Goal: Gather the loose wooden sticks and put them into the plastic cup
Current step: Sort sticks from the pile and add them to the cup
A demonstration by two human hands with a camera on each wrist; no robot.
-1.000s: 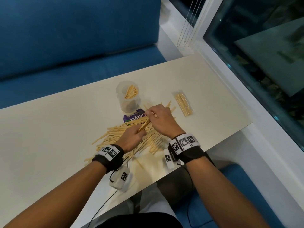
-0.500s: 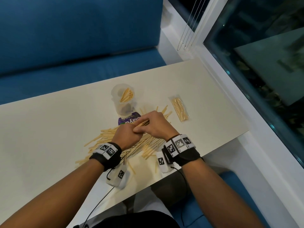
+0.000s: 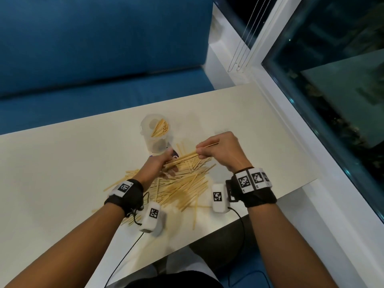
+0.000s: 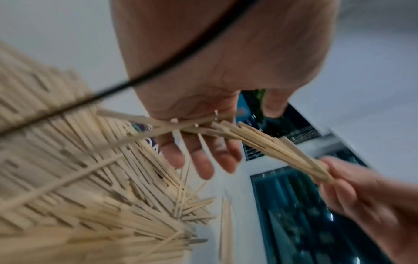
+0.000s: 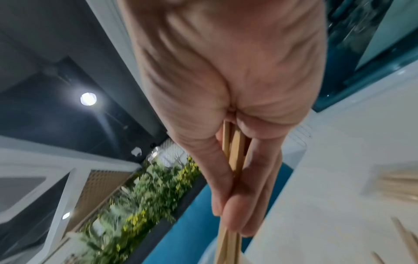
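Right hand (image 3: 222,151) pinching a bundle of sticks (image 3: 185,157), left hand (image 3: 160,166) gripping its other end (over the pile (image 3: 182,190)), cup (image 3: 154,136) beyond on the desk (image 3: 62,163)

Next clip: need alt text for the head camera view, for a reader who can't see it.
Two hands hold one bundle of wooden sticks over a loose pile on a pale table: the right hand grips one end, the left hand the other. A clear plastic cup with some sticks stands just behind.

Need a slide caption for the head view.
Right hand grips a stick bundle beside the plastic cup.
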